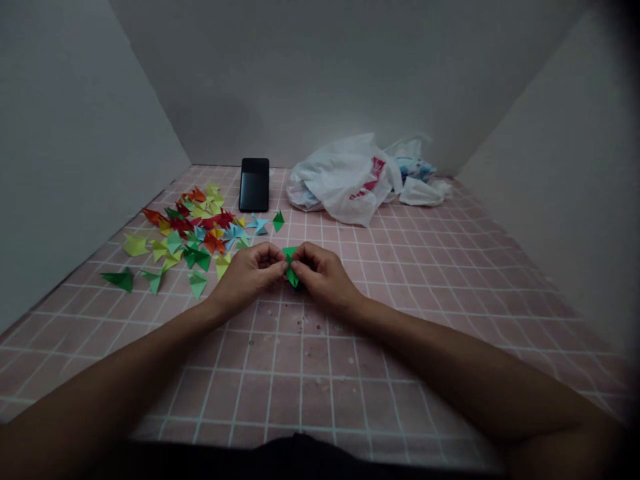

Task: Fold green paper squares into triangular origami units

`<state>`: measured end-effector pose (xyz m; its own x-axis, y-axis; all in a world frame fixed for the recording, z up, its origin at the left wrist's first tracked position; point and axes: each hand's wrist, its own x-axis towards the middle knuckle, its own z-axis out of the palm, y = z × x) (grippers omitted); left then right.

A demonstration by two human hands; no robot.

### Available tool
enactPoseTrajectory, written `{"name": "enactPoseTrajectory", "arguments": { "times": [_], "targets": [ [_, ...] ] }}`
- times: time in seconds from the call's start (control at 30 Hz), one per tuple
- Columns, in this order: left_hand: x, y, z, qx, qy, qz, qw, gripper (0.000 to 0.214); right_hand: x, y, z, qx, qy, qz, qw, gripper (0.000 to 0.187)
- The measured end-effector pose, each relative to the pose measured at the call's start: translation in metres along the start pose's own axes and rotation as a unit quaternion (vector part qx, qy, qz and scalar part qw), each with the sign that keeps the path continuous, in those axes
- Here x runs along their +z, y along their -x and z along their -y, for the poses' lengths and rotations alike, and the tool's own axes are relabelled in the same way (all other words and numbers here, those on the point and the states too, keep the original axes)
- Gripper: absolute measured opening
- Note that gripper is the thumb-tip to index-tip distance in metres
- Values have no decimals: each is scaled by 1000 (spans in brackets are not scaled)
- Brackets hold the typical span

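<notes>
On my feed from the head camera, the person's left hand and right hand were close together in front of the body, curled rather than spread, and they met at a small piece of folded green paper. The right thumb and forefinger pinched the paper from one side while the left fingertips closed on it from the other, so it sat between the two hands. I could not make out its exact folds from where I sat, nor tell whether it touched the pink tiled surface below, which had white grid lines and a few small specks near the wrists. To the left of the hands lay a loose scatter of folded paper pieces in red, orange, yellow, lime, blue and green, the nearest of them just beside the left hand. A separate green piece and a blue piece sat at the scatter's right edge, closer to the hands than the far pieces were. Farther back, a black smartphone lay near the grey back wall. To its right was a crumpled white plastic bag with red print, beside a smaller white bundle.
</notes>
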<state>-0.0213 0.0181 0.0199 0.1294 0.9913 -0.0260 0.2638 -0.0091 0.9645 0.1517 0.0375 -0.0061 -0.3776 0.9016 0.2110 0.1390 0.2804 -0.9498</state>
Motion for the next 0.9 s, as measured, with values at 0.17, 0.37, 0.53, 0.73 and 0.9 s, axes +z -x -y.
{"name": "enactPoseTrajectory", "arguments": {
  "times": [0.17,0.37,0.53,0.73,0.9],
  "targets": [
    [0,-1,1,-44,64,25,997,21,2,0,-2,39,-75,-1,996,15],
    [0,-2,3,-31,88,42,995,24,3,-1,-4,59,-138,-3,989,21],
    [3,-1,7,54,-3,-29,998,20,4,0,-4,28,-95,-22,995,17],
    [5,0,12,70,-44,-42,996,22,5,3,-2,-18,-3,-43,999,13],
    [5,0,11,67,-49,-43,996,20,4,3,-3,-48,30,-36,998,12]
  ]
}}
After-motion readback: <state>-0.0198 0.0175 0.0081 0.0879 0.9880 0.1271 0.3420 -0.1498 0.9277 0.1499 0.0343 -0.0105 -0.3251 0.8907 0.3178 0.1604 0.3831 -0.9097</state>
